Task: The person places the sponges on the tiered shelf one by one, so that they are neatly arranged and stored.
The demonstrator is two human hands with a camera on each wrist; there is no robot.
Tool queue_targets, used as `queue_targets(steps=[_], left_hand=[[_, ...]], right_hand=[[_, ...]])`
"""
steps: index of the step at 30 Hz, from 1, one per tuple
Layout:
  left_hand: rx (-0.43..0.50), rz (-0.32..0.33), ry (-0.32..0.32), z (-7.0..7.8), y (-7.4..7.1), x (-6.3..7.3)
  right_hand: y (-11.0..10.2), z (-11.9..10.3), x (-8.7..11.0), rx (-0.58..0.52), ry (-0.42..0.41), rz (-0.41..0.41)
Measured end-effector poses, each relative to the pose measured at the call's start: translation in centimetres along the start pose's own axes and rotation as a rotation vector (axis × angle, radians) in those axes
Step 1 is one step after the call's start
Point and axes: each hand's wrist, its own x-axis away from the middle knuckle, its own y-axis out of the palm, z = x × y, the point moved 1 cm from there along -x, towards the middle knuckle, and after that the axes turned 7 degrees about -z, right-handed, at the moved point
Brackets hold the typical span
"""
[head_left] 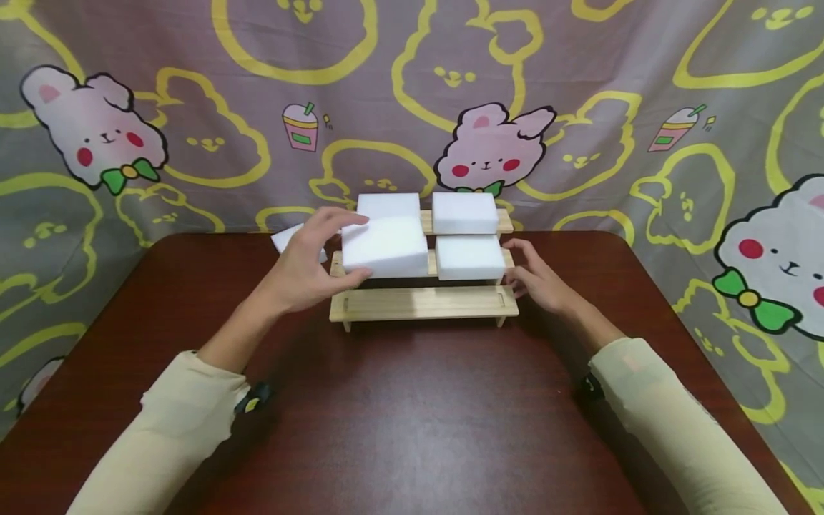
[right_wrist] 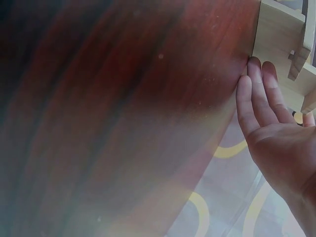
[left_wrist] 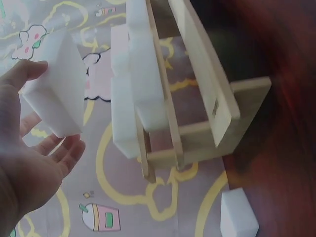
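My left hand holds a white foam-like block between thumb and fingers, in front of a three-step wooden rack. In the left wrist view the held block hangs apart from the rack. White blocks sit on the upper two steps, among them a back left block, a back right block and a middle right block. Another middle-step block shows in the left wrist view. My right hand, fingers extended, is at the rack's right end; its fingertips lie close against the side panel.
A loose white block lies on the dark red-brown table behind the left hand, at the rack's left. The front step holds no block. A patterned cloth with rabbit prints hangs behind the table.
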Motion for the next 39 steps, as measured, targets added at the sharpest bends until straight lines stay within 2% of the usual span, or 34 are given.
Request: queue_targets(steps=[7,13,19,32,39], left_hand=[[0.036,-0.029,0.05,0.7,2.2,-0.3],[0.077,-0.073,0.055,1.1,4.0,-0.2],[0.074,-0.127,0.058,1.4,5.6,-0.2],[0.071,-0.18,0.078,1.9,7.6,-0.6],[0.036,-0.246,0.036,2.2,8.4,-1.0]], right_hand=[[0.0,0.0,0.1,0.011,-0.004,-0.002],[-0.1,0.0,0.1,0.016,-0.006,0.0],[-0.1,0.1,0.1,0.017,-0.009,-0.001],[0.1,0.1,0.1,0.013,-0.01,-0.006],[0.1,0.3,-0.1,0.003,-0.011,0.003]])
